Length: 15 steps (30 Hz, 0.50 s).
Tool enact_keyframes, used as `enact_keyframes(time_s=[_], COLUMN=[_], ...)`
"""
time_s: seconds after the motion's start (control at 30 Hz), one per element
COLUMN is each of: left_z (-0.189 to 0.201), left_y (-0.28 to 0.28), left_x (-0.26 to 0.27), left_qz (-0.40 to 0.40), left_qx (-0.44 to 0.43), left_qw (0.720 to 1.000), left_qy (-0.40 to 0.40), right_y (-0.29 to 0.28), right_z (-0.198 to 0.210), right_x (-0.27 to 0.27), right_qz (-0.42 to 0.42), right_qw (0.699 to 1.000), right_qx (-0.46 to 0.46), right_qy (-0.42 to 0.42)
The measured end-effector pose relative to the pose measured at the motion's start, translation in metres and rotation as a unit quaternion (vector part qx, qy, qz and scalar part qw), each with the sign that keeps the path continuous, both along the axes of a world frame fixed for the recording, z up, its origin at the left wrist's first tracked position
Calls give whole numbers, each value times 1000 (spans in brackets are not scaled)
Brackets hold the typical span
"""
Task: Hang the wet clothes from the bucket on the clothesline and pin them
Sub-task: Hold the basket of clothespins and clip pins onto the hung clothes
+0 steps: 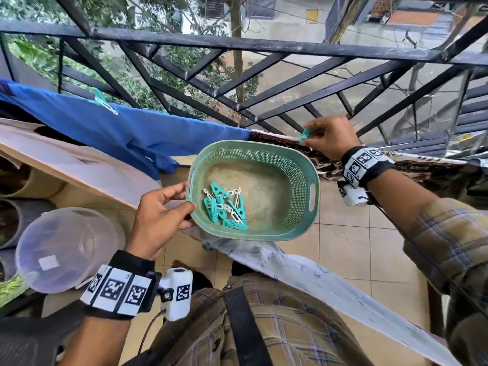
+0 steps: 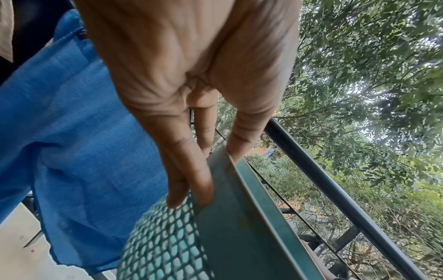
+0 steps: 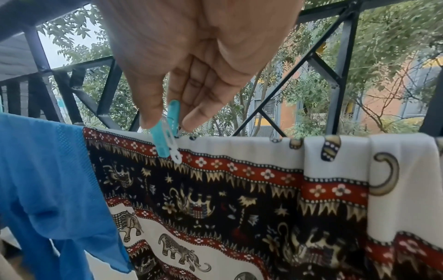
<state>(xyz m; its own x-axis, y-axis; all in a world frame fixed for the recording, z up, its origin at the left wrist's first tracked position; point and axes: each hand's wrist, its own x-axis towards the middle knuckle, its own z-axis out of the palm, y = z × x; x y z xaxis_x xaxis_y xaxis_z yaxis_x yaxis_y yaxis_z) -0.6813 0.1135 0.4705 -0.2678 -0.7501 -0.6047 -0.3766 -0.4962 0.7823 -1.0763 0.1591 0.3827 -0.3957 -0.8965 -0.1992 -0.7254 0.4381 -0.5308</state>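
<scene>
Head view: left hand gripping the rim of a green mesh basket, thumb over the edge and fingers underneath, basket held level above the tiled floor. Inside the basket, a small heap of teal-and-white clothespins. Right hand raised to the clothesline, thumb and fingers pinching one teal clothespin at the top edge of a patterned cloth draped over the line. Left of that cloth, touching it edge to edge, a blue garment hanging on the same line with a teal pin already on it. Behind the line, a black metal railing. Lower left, a clear plastic bucket on the floor, seemingly with no clothes inside. Across the lower middle, a pale printed cloth stretched out below the basket.

Left wrist view: left hand seen from the palm side, fingers curled against the basket's latticed wall, thumb on the inner side of the rim. Blue garment hanging just behind the hand.

Right wrist view: right hand with thumb and forefinger squeezing the upper end of the clothespin; lower end of the pin astride the folded top of the patterned cloth, near its left corner. Cloth printed with elephants and red flowered bands, white strip along the fold. Blue garment just beside it on the left, edges touching. Railing bars and trees beyond.
</scene>
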Motion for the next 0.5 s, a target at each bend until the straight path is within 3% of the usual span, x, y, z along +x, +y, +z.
enact_keyframes(time_s=[0.27, 0.5], left_z=[-1, 4], left_y=[2, 8], left_x=[-3, 7], left_qz=[-7, 11], left_qx=[-2, -6], left_qw=[1000, 1000], left_qy=[-5, 6], right_y=[10, 8], right_z=[6, 79], right_x=[0, 18], right_qz=[10, 37], right_qw=[1000, 995], right_qx=[-12, -89], right_qy=[-8, -3])
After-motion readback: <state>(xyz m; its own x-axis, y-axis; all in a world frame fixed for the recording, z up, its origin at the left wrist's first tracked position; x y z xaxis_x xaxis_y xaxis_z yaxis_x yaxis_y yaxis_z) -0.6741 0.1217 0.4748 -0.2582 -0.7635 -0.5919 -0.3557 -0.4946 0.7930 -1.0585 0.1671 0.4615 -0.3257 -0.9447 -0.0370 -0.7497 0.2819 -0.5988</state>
